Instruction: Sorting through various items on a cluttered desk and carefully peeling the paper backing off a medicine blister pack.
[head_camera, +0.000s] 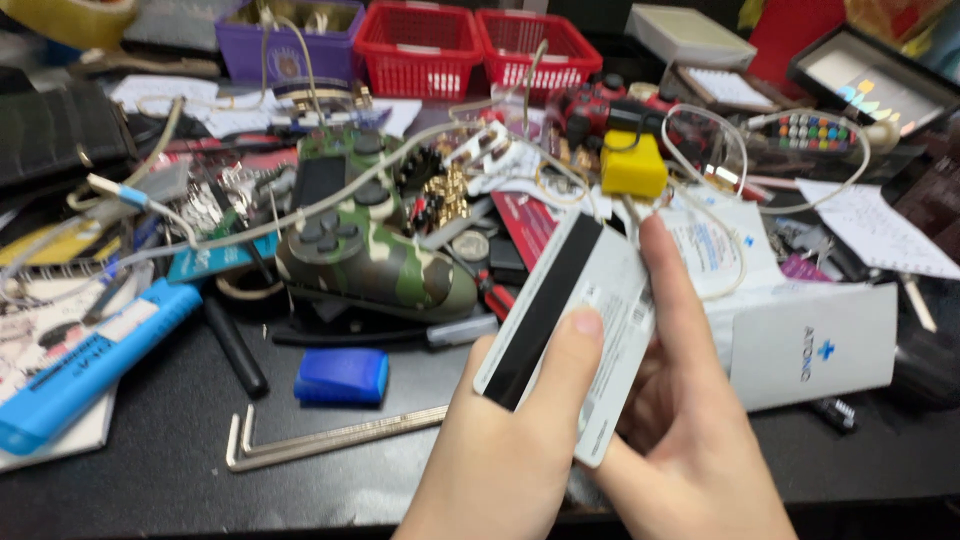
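Both my hands hold a white plastic card (585, 300) with a black magnetic stripe, tilted above the dark table. My left hand (510, 440) pinches its lower edge, thumb lying on the card's face. My right hand (690, 420) supports it from behind, its index finger stretched up along the card's right edge. A camouflage-pattern game controller (370, 240) lies on the table just left of the card.
Two hex keys (320, 437) and a blue block (342, 375) lie near the front. A blue tube-shaped tool (90, 365) is at left, a white box (815, 345) at right, a yellow block (632, 165) behind. Red baskets (480, 45) and a purple basket (290, 40) line the back, with cables strewn about.
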